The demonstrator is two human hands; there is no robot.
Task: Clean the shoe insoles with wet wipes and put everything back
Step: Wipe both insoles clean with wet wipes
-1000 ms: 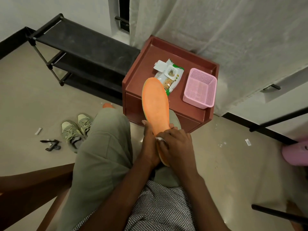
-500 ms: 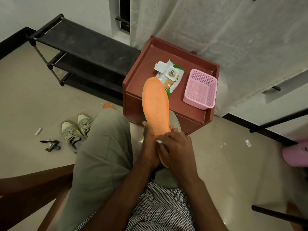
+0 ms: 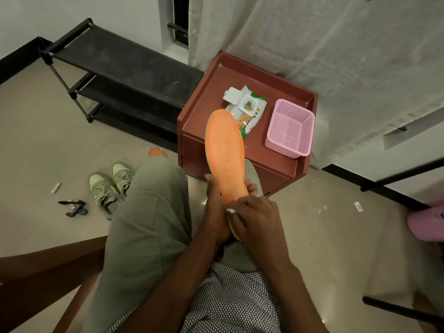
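Note:
An orange insole (image 3: 225, 152) points away from me over my lap, its toe end above the brown cabinet. My left hand (image 3: 215, 207) grips its heel part from the left side. My right hand (image 3: 257, 219) presses a white wet wipe (image 3: 230, 210) onto the heel end; only a small bit of the wipe shows under the fingers. A wet wipe pack (image 3: 247, 109) with its flap open lies on the cabinet top. A pair of green shoes (image 3: 109, 186) stands on the floor to the left. A second orange insole (image 3: 157, 152) peeks out behind my left knee.
The brown cabinet (image 3: 216, 92) also carries an empty pink basket (image 3: 289, 127). A black shoe rack (image 3: 120, 75) stands to its left. A small black tool (image 3: 74, 206) and paper scraps lie on the floor. White curtain hangs behind. A pink object (image 3: 426, 224) sits at the right edge.
The insole and both hands have stayed nearly in place; my right hand with the wipe has shifted slightly along the heel end.

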